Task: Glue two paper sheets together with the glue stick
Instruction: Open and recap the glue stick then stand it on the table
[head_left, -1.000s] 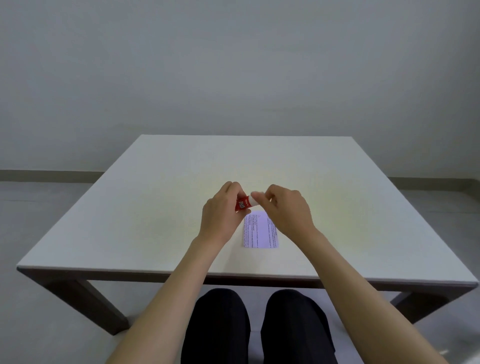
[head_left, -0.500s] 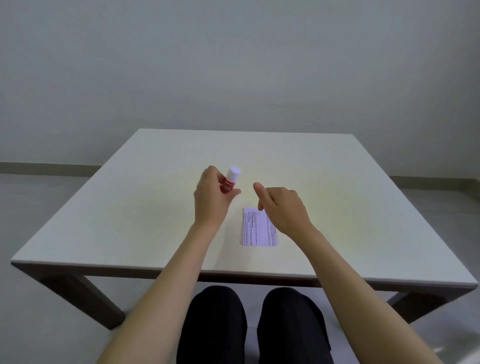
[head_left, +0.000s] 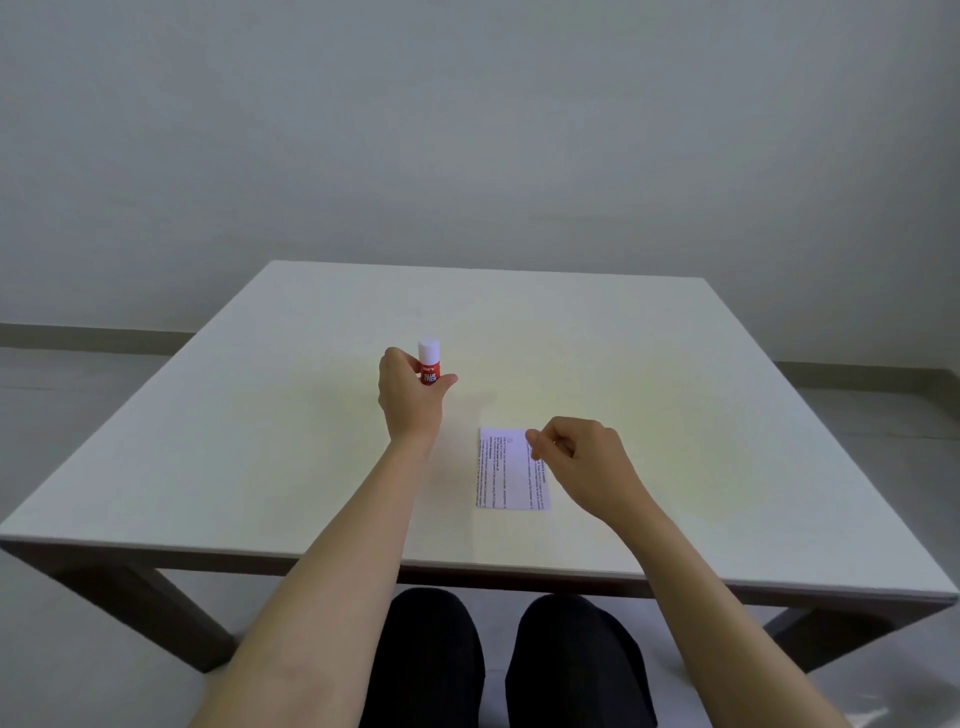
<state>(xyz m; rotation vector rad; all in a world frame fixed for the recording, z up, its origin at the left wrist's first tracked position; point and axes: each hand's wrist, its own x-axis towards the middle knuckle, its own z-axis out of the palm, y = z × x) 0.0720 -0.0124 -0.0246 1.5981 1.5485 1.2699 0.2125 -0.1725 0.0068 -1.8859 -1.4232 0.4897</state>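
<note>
— From the head view, what's on the table (head_left: 291, 415)?

— Not much. It's a pale square top that fills the middle of the frame, with a plain wall behind it and grey floor at both sides. Just right of centre, a small printed paper sheet (head_left: 506, 470) lies flat, its long side running away from the person. It reads as a single slip; whether a second sheet lies under it I cannot tell.

— And the glue stick?

— The glue stick (head_left: 429, 364) is left of centre and farther up the frame than the paper, upright, red body with a white cap on top. The left hand (head_left: 410, 397) has it, fingers and thumb wrapped round the red lower part. Whether its base touches the table is hidden by the hand.

— The other hand?

— The right hand (head_left: 582, 467) sits over the paper's right edge and covers the upper right corner. Its fingers are curled in loosely, thumb against the forefinger; whether they pinch the sheet I cannot tell.

— Anything in the way?

— Only both bare forearms reaching in from the bottom of the frame, with dark-trousered knees (head_left: 498, 660) under the near table edge.
</note>
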